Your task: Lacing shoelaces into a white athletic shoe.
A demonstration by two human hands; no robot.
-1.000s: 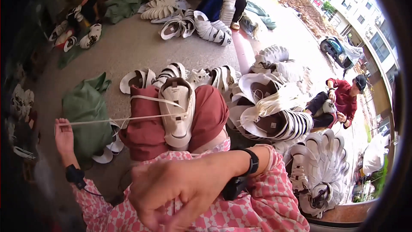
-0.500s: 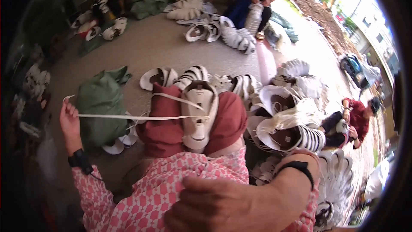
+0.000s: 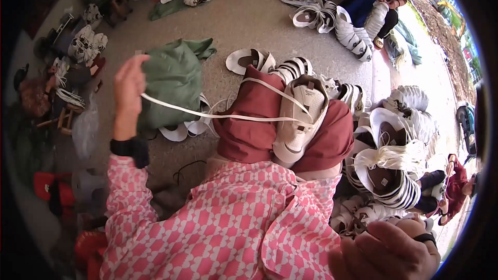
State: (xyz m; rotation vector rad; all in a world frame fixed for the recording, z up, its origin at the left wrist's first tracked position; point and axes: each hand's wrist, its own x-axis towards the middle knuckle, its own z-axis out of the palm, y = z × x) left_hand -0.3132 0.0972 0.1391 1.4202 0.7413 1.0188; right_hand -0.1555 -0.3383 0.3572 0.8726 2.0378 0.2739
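Pink shirt (image 3: 218, 223) up close, right hand (image 3: 386, 254) too blurry to tell its grip; beige shoe (image 3: 296, 134) sits between the knees (image 3: 246, 137), best kept snug there while the left hand (image 3: 129, 83), well apart, pinches the white lace (image 3: 228, 117), ideally untwisted

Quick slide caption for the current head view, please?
White lace running from the left hand to a beige shoe between red-brown trouser legs, the right hand apart.

Daylight glares at right, the left is dim, edges bend.
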